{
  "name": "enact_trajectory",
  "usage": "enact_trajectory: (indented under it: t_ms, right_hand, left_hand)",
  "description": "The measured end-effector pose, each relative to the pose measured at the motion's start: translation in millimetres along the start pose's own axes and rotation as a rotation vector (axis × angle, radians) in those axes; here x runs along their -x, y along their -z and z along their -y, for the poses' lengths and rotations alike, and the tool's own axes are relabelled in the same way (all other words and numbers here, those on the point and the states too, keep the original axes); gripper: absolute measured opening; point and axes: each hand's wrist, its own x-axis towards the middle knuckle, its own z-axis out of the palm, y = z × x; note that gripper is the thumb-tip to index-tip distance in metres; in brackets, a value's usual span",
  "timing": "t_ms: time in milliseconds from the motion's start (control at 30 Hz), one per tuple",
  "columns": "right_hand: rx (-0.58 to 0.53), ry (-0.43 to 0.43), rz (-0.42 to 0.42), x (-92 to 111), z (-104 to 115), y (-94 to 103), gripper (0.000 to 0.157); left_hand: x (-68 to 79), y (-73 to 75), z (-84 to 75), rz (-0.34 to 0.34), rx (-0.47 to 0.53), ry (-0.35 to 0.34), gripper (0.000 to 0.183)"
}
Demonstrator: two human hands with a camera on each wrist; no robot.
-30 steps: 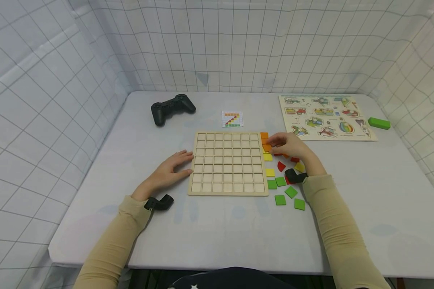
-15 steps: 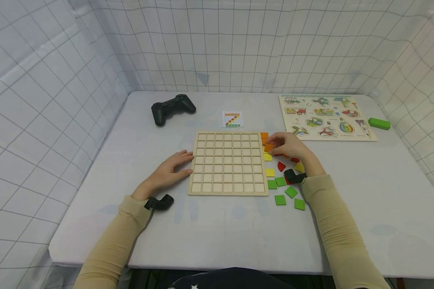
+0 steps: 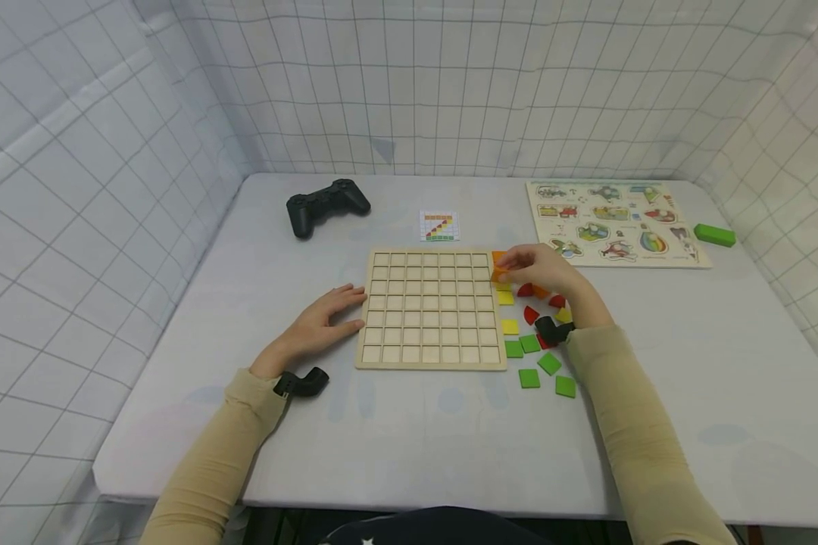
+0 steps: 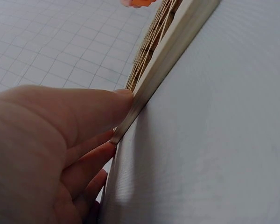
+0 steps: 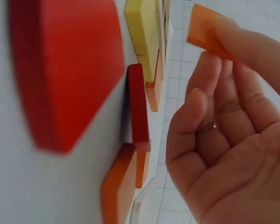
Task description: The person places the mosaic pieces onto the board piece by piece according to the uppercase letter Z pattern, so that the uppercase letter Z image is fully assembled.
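Note:
My left hand [image 3: 327, 318] rests at the left edge of a wooden grid board [image 3: 361, 356], thumb and fingertips against its rim. The board's square cells hold no tiles. Between thumb and fingers of my right hand [image 3: 541, 269] is an orange square tile [image 5: 203, 28], lifted off the table just past the board's upper right edge. Below that hand lie yellow tiles [image 3: 510, 327], red quarter-round pieces [image 3: 531, 315] and several green square tiles [image 3: 529, 378]. In the right wrist view a red piece [image 5: 84, 70] and an orange piece [image 5: 119, 186] show large beside the hand.
A small pattern card [image 3: 439, 225] lies behind the board. A black game controller [image 3: 327, 204] is at the back left. At the back right are a picture puzzle board [image 3: 610, 219] and a green block [image 3: 714, 235]. Gridded white cloth surrounds the table.
My right hand has raised the orange tile from the pile and shifted slightly left toward the board, uncovering a red and an orange piece. My left hand stays in place.

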Motion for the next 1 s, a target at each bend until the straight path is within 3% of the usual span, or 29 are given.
enact_trajectory:
  t_ms: [200, 533, 800, 1000]
  right_hand:
    - [0.003, 0.075, 0.05, -12.6, 19.5, -9.5, 0.025]
    - [-0.035, 0.202, 0.151, -46.8, 57.6, -45.6, 0.023]
    - [-0.037, 0.201, 0.207, -67.4, 81.4, -74.7, 0.024]
    - [-0.014, 0.179, 0.19, -79.3, 90.4, -90.1, 0.025]
  left_hand:
    - [0.4, 0.0, 0.1, -0.006, 0.006, -0.008, 0.055]
    - [-0.4, -0.5, 4.0, -0.01, -0.021, -0.023, 0.054]
    - [-1.3, -0.6, 2.4, -0.003, -0.026, -0.017, 0.053]
    - [-1.0, -0.3, 1.0, -0.001, -0.02, -0.002, 0.053]
